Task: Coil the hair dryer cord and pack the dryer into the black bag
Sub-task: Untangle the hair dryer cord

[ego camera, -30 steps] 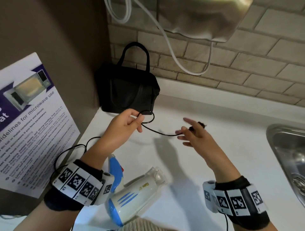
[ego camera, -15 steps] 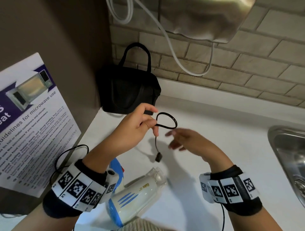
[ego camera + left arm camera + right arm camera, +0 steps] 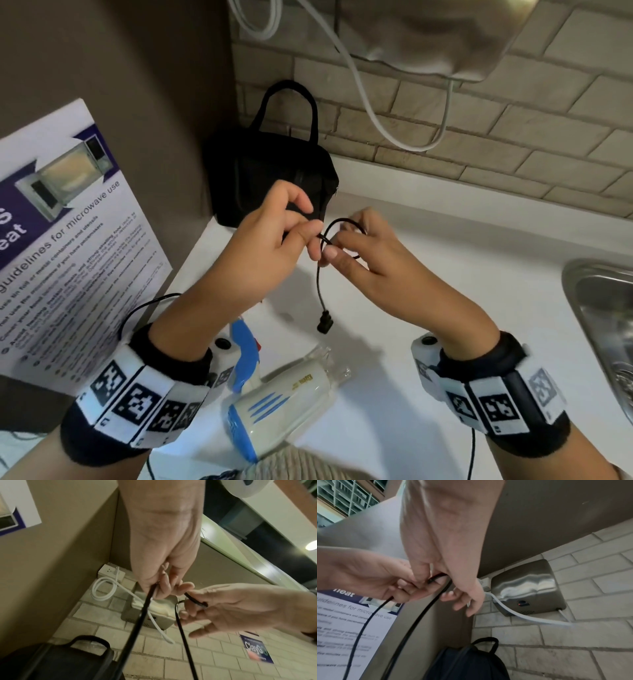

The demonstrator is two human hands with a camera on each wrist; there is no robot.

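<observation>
Pinching a thin black cord between them, both hands meet at the centre of the head view, above a white counter. The left hand has thumb and forefinger closed on the cord, with the other fingers curled. The right hand also grips it with thumb and forefinger, while its remaining fingers spread loosely. Between the two hands the cord forms one small loop. From there a short tail hangs straight down, ending in a black plug that dangles above the counter.

A white and blue hair dryer lies on its side on the counter at lower centre, just below the hands and between the wrists. The black bag stands upright in the corner at upper centre, behind the left hand, its handle up against a brick wall. A microwave guidelines poster fills the left side. A metal wall unit with a white cable sits at the top, and a steel sink shows at the right edge.
</observation>
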